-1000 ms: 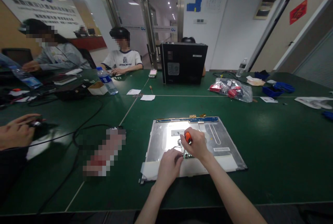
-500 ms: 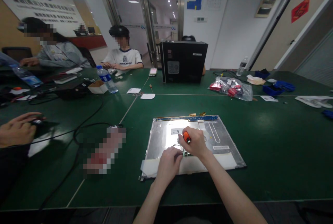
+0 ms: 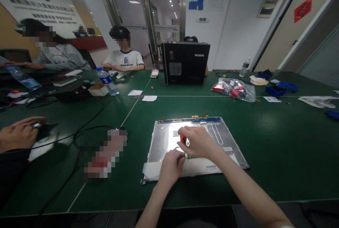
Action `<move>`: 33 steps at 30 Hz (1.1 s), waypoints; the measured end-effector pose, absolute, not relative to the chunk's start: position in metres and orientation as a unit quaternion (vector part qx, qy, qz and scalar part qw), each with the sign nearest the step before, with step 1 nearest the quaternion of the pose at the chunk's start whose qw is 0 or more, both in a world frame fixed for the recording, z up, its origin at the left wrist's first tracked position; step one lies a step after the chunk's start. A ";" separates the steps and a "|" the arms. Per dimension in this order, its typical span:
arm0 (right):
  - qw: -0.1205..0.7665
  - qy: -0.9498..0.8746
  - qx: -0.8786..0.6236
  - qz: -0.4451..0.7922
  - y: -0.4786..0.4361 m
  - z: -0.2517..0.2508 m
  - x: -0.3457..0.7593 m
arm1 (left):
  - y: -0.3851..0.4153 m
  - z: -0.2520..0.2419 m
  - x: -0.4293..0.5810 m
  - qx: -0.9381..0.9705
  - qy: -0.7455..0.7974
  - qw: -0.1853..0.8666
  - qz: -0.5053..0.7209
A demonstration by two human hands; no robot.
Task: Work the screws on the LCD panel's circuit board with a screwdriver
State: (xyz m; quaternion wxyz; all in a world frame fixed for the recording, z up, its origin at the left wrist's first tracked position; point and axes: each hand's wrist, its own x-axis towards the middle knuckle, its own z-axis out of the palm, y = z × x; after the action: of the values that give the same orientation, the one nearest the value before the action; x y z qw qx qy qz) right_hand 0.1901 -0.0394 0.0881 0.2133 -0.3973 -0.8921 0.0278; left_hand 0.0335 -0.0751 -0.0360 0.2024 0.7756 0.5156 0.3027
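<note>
Our right hand [image 3: 197, 142] is closed around a small orange-handled screwdriver [image 3: 182, 138], of which only the top of the handle shows above the fingers; the shaft and tip are hidden under the hand. The tool stands over the middle of a flat silver metal panel [image 3: 159, 143] that lies on the near part of the dark green desk [image 3: 278, 143], with a blue strip along its far edge and a white strip along its near edge. Our left hand [image 3: 171, 166] rests on the near half of the panel, just beside the right hand, its fingers curled towards the spot under the screwdriver; we cannot tell whether it pinches anything. Left of the panel a black cable [image 3: 87, 129] loops across the desk, and at the far left edge another person's hand [image 3: 17, 134] lies on a small dark object. Well beyond the panel a black computer case [image 3: 185, 63] stands upright, with a clear plastic bag of red parts [image 3: 234, 89] to its right and a clear plastic water bottle with a blue cap [image 3: 106, 81] to its left. Two more people sit at the far left side of the desk.
</note>
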 end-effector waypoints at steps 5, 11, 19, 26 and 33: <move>0.132 -0.922 -0.361 0.042 -0.043 0.111 0.194 | -0.076 -0.031 0.034 0.776 0.522 0.202 0.292; 0.099 -0.918 -0.383 -0.011 -0.052 0.114 0.183 | -0.078 -0.029 0.035 0.774 0.531 0.184 0.293; 0.082 -0.931 -0.356 0.026 -0.058 0.113 0.192 | -0.077 -0.036 0.033 0.778 0.522 0.175 0.304; 0.055 -0.927 -0.371 0.012 -0.051 0.113 0.191 | -0.079 -0.028 0.034 0.775 0.525 0.192 0.295; 0.034 -0.919 -0.389 0.044 -0.052 0.120 0.192 | -0.079 -0.033 0.032 0.776 0.523 0.182 0.303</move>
State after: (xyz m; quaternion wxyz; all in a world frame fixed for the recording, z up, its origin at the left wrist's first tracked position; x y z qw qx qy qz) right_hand 0.1922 -0.0516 0.1196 0.0340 -0.3894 -0.9194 0.0439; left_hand 0.0321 -0.0786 -0.0326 0.1824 0.7756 0.5225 0.3035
